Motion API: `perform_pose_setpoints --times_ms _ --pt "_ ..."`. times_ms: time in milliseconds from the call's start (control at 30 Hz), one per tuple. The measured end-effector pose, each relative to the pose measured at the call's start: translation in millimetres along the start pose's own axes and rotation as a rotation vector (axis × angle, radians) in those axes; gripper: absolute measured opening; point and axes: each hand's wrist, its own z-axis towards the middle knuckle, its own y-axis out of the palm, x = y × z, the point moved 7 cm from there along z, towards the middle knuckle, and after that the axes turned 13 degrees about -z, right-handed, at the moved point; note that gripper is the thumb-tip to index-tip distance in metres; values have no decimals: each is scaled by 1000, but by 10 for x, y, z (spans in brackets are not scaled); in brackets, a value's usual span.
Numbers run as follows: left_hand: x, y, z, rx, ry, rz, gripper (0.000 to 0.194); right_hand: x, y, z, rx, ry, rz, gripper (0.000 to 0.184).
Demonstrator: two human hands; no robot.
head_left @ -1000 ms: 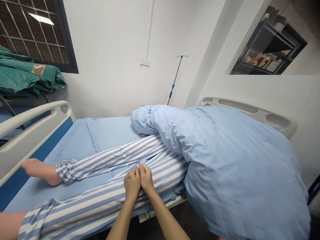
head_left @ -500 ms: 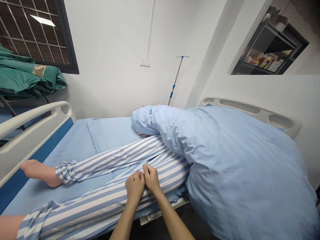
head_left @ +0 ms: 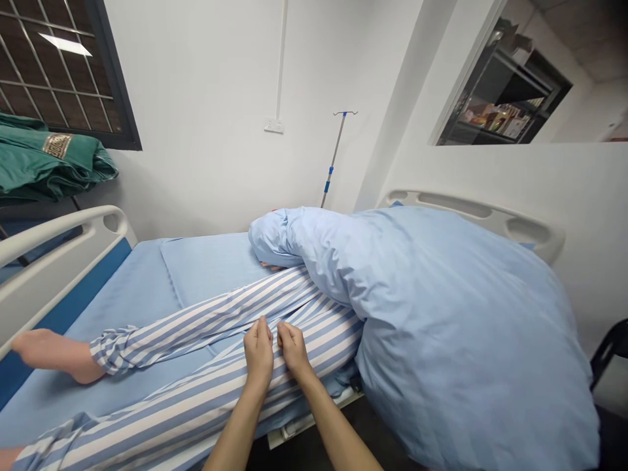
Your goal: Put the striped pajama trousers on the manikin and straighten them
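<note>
A person in blue-and-white striped trousers [head_left: 206,386] lies on a hospital bed, the upper body hidden under a pale blue quilt [head_left: 441,314]. My left hand [head_left: 258,351] and my right hand [head_left: 293,347] rest side by side on the nearer striped thigh, fingers curled and pressed into the cloth. A small gap separates the two hands. A bare foot [head_left: 52,353] lies at the far left, on the blue sheet [head_left: 142,288].
The white footboard rail [head_left: 59,261] stands at left, the headboard [head_left: 471,212] at right behind the quilt. A drip stand [head_left: 333,157] leans by the wall. Folded green cloth [head_left: 49,163] lies under a barred window. A dark shelf unit [head_left: 505,98] shows through an opening.
My hands stayed on the thigh; their fingers stretched, curled, then pressed down again, and the hands have drifted slightly apart. The view has shifted a little to the right.
</note>
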Motion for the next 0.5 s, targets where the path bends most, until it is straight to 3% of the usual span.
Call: perform_pose_setpoints --times_ms 67,233,400,500 --pt "-68 52 -58 -12 9 78 42 21 -9 6 -1 7 25 42" --pt "-266 147 -221 -104 115 512 35 92 -37 11 69 27 41 38" --pt "-264 118 -215 -116 107 568 38 38 -11 18 48 11 -61 39" --pt "-252 118 -201 -127 112 577 37 -138 -76 64 -23 -61 -180 40"
